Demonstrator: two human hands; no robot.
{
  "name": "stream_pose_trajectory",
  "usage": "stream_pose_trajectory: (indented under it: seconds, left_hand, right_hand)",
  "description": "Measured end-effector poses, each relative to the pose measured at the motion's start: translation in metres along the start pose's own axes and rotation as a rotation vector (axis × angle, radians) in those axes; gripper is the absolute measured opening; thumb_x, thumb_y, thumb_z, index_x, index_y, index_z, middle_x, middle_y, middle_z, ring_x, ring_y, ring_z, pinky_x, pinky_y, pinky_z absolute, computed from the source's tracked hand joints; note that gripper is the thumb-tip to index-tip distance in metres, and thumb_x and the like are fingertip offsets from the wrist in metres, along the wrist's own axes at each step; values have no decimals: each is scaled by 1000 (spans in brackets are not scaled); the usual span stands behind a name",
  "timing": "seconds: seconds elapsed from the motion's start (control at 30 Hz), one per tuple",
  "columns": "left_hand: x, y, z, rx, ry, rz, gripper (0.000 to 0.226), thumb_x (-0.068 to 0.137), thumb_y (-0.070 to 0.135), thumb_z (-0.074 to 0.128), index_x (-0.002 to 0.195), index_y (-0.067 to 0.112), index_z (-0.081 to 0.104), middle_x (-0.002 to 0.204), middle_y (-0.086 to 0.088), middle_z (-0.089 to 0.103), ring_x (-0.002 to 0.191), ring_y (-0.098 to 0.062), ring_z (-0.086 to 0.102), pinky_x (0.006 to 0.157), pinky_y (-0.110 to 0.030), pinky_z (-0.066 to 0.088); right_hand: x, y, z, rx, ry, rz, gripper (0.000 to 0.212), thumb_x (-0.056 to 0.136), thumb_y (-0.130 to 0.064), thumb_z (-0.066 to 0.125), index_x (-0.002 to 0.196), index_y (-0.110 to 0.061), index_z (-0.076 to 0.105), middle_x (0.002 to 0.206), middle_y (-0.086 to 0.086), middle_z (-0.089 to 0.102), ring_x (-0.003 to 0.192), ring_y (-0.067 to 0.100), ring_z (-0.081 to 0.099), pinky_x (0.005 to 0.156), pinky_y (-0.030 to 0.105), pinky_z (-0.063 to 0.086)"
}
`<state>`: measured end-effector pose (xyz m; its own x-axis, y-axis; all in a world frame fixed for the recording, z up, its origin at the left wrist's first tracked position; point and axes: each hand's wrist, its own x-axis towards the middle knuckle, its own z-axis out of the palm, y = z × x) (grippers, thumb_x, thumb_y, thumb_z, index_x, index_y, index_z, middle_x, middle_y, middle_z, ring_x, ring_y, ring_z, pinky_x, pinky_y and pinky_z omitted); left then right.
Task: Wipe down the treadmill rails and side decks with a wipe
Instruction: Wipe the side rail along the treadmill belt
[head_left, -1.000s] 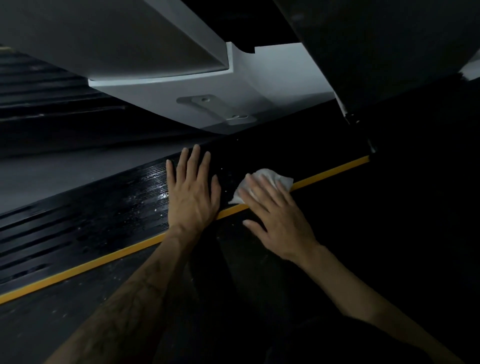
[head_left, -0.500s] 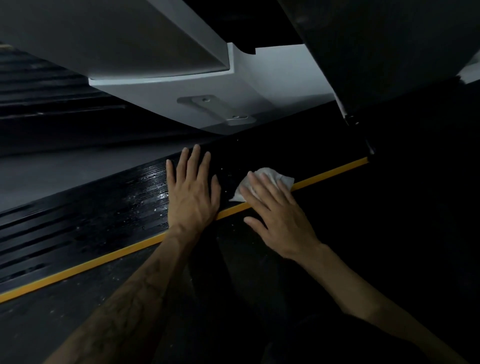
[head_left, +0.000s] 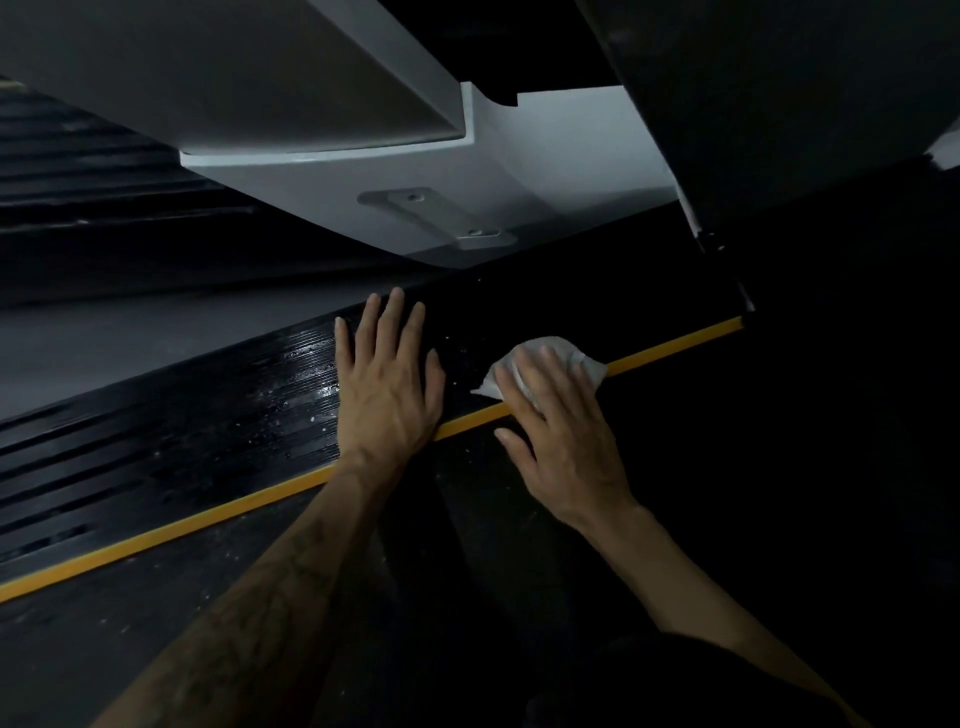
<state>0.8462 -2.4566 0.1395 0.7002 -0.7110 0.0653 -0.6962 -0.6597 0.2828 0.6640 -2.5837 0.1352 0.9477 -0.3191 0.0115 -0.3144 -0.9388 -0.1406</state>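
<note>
Beside yellow edge stripe (head_left: 218, 519), on ribbed black side deck (head_left: 171, 441): right hand (head_left: 556, 431) flat, pressing crumpled white wipe (head_left: 561, 358); left hand (head_left: 387, 384) spread, bracing; wet sheen leftward, likely midway.

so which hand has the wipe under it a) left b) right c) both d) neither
b, the right hand presses flat fingers on the wipe at the yellow stripe, while the left hand lies flat on the bare side deck.

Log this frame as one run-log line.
stage: wiping | right hand: presses wipe on yellow stripe | left hand: flat on ribbed side deck
</note>
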Motion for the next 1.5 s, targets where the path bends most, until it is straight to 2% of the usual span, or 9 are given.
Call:
stream_pose_trajectory:
  seconds: [0.23, 0.33, 0.53, 0.63, 0.77, 1.0, 1.1, 1.27, 1.5]
  left_hand:
    - [1, 0, 0, 10, -2, 4, 59, 104, 41, 31, 155, 12, 41, 166, -12, 30, 157, -30, 19, 126, -59, 13]
    - [0, 0, 1, 11, 5, 8, 59, 105, 41, 32, 154, 11, 41, 165, -13, 31, 156, -31, 20, 126, -59, 14]
    - [0, 0, -1, 7, -5, 0, 60, 104, 42, 30, 155, 12, 41, 166, -12, 30, 157, -30, 19, 127, -58, 12]
    - [-1, 1, -3, -9, -11, -7, 60, 104, 42, 29, 155, 12, 40, 167, -11, 29, 157, -29, 17, 127, -57, 10]
    - [-1, 1, -3, -8, -16, -7, 60, 104, 42, 30, 156, 12, 39, 167, -12, 28, 157, -29, 17, 127, -56, 10]
    - [-2, 1, -3, -13, -3, -2, 58, 105, 40, 33, 155, 12, 41, 166, -12, 31, 156, -29, 19, 127, -58, 13]
    - [-1, 2, -4, -6, -12, -7, 58, 104, 40, 32, 155, 12, 40, 166, -12, 29, 157, -29, 18, 127, -58, 13]
    - [-1, 2, -4, -3, -4, -4, 58, 104, 39, 34, 155, 12, 41, 166, -12, 31, 156, -29, 20, 127, -57, 13]
    - [-1, -1, -1, -19, 23, 8, 57, 104, 39, 35, 153, 12, 44, 165, -11, 34, 155, -29, 23, 127, -56, 14]
  right_hand:
    - [39, -2, -4, 65, -15, 181, 72, 105, -55, 26, 164, -13, 21, 172, 11, 10, 160, 27, 3, 129, 53, 7]
    - [51, -10, -4, 23, -75, 89, 74, 105, -59, 22, 164, -15, 18, 173, 9, 7, 160, 26, 1, 129, 50, 3]
    - [22, 8, -8, 29, -99, -108, 70, 106, -50, 34, 164, -15, 20, 173, 5, 9, 160, 20, 3, 129, 45, 13]
    - [32, 19, -10, 37, -93, -13, 72, 105, -51, 31, 165, -14, 17, 173, 7, 8, 160, 21, 3, 128, 47, 15]
    - [62, -1, -9, 32, -120, 157, 82, 101, -61, 14, 165, -11, 6, 172, 11, -2, 159, 24, -5, 130, 44, 2]
    - [35, 14, -11, 38, -112, -113, 68, 106, -50, 34, 164, -18, 20, 173, 5, 11, 160, 22, 4, 129, 46, 13]
    - [39, 28, -15, 32, -109, -23, 69, 105, -50, 31, 164, -16, 21, 172, 8, 12, 159, 25, 6, 127, 50, 17]
    - [85, -2, -17, 52, -152, 176, 78, 101, -61, 9, 165, -15, 7, 173, 9, -4, 159, 26, -7, 129, 43, -4]
    - [48, 12, -11, 66, -92, -98, 66, 106, -48, 29, 163, -15, 25, 172, 6, 14, 159, 23, 8, 129, 45, 10]
